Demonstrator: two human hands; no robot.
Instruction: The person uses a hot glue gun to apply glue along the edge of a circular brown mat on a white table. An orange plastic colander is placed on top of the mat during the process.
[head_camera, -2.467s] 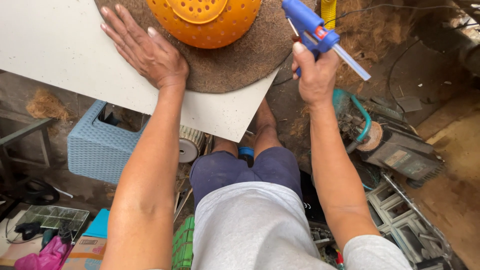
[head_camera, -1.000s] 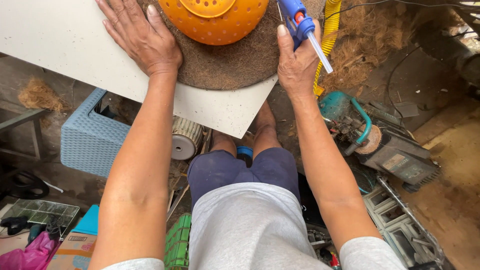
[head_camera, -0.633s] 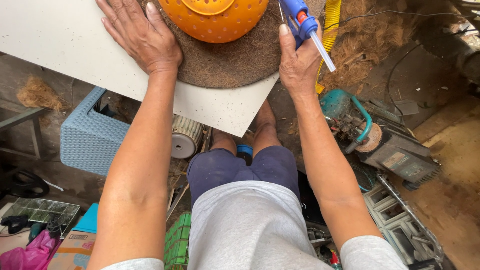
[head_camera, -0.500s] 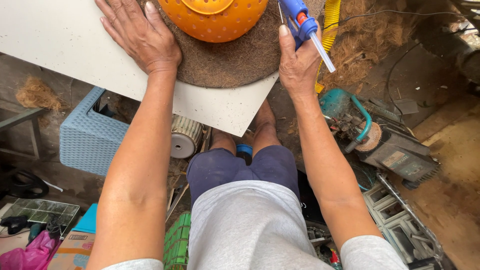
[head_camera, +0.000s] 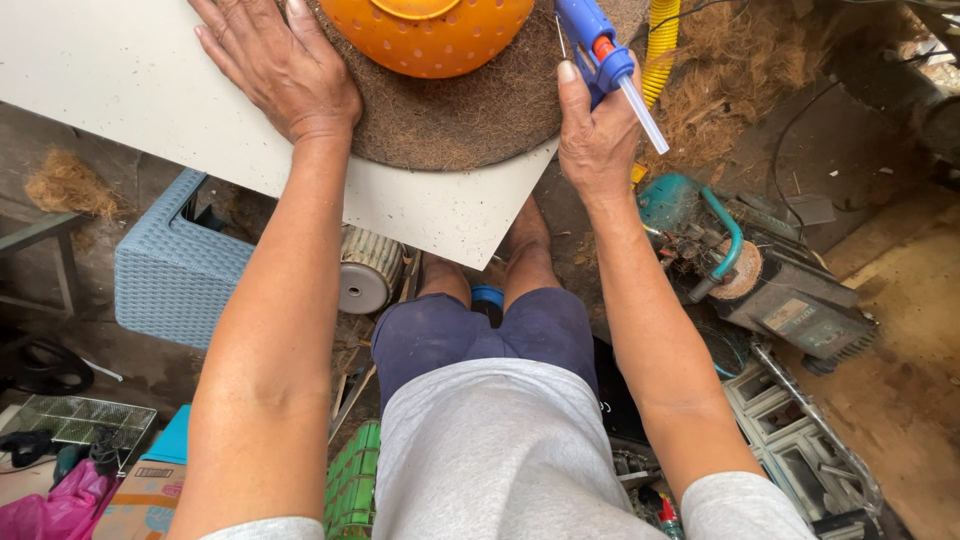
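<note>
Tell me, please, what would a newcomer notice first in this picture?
First, the orange perforated bowl at top centre, upside down on a round brown fibre mat on a white board. The left hand presses flat on the mat's edge, while the right hand grips a blue glue gun beside it.

there is a single view, from a camera worn on the person's head. it looks steeply down along the body, so the grey shirt (head_camera: 500, 450) fills the bottom middle and both forearms run up the frame. the counter (head_camera: 120, 90) sits close at the top edge, cut off there, with the left hand (head_camera: 285, 65) and right hand (head_camera: 595, 140) near the lens. below and to the sides, the cluttered floor (head_camera: 890, 330) lies farther off.
</note>
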